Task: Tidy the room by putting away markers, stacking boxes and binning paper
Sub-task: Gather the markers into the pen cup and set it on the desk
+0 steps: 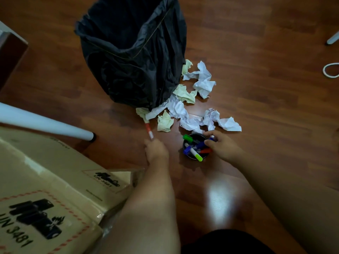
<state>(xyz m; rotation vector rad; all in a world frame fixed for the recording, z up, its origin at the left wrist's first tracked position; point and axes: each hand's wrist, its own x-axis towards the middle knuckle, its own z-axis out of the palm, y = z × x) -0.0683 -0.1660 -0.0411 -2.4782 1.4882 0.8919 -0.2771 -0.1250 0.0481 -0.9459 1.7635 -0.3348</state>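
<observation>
On the wooden floor stands a small black cup [190, 156] holding several markers in green, blue, red and white. My right hand [222, 146] is at the cup's right rim, its fingers curled around a blue marker [200, 144] in the cup. My left hand [156, 150] reaches forward and pinches the near end of a red and white marker [149, 129] lying on the floor, whose far end is under crumpled paper. Several crumpled white and pale yellow paper balls [185, 114] lie around the foot of a bin lined with a black bag [132, 52].
Cardboard boxes [45, 195] with "UN 3481" labels are stacked at the lower left. A white table leg [44, 123] slants across above them. A white cord loop [331, 70] lies at the right edge, another white leg [333, 38] above it.
</observation>
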